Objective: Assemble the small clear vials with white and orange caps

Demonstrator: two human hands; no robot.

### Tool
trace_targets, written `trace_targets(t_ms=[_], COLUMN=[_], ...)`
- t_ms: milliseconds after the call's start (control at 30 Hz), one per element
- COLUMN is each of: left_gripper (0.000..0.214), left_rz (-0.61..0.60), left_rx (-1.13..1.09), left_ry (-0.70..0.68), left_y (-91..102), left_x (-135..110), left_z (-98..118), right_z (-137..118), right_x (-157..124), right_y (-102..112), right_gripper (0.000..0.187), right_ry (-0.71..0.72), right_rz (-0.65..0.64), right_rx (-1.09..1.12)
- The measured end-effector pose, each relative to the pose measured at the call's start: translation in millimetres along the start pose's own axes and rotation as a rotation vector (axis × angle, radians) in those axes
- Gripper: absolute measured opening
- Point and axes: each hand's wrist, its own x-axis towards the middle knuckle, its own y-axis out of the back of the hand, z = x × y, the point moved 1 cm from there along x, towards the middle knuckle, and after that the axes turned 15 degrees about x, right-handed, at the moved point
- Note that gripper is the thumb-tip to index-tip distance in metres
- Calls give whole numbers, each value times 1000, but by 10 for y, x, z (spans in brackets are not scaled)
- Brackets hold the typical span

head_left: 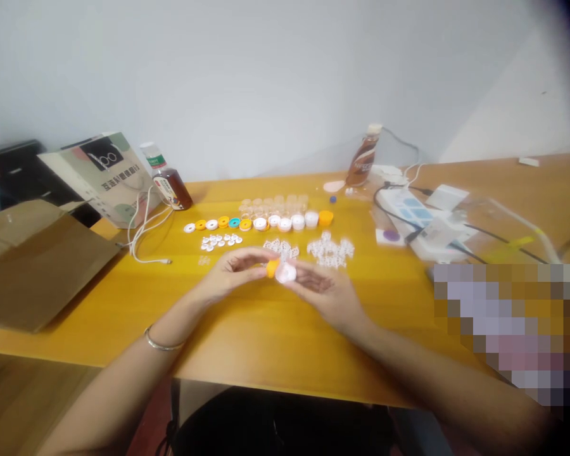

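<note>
While pinching one orange cap (273,269), rim upright, in left hand (235,268), pinches one viewer-facing white cap (286,273) in right hand (331,293).

1. Two hands: left hand (234,273), right hand (330,292).
2. Two held pieces: one orange piece (272,269), one white piece (286,273).
3. About twelve round caps (260,223) in one row.
4. Roughly ten small white discs (221,242).
5. Two heaps of clear pieces (332,247), blurred beyond counting.
6. Two bottles (173,190) toward the surface's (228,342) far edge.
7. One blue cap (333,199).
</note>
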Motion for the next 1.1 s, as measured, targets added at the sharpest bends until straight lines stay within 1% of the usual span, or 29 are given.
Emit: trace_targets(t_ms=[100, 333, 533, 667, 767, 933, 1100], left_gripper=[19, 20, 22, 25, 30, 34, 33], left_rz=[24, 44, -7, 4, 17, 47, 77], left_rx=[6, 41, 111, 159, 173, 199, 292], left_ry=[11, -5, -42, -46, -37, -50, -90], left_y=[-9, -16, -42, -82, -127, -191, -212], left_x=[3, 1, 1, -27, -51, -71, -81], left_z=[-2, 23, 42, 66, 86, 101, 105], right_z=[3, 14, 43, 50, 45, 71, 127], right_x=[5, 7, 1, -7, -10, -13, 1], right_y=[1, 13, 24, 28, 27, 24, 34], right_gripper=[32, 31, 30, 28, 30, 32, 40], right_ry=[3, 21, 23, 44, 57, 39, -48], right_rz=[-2, -4, -24, -38, -39, -42, -40], right_rx=[-22, -71, -89, -117, -128, -85, 45])
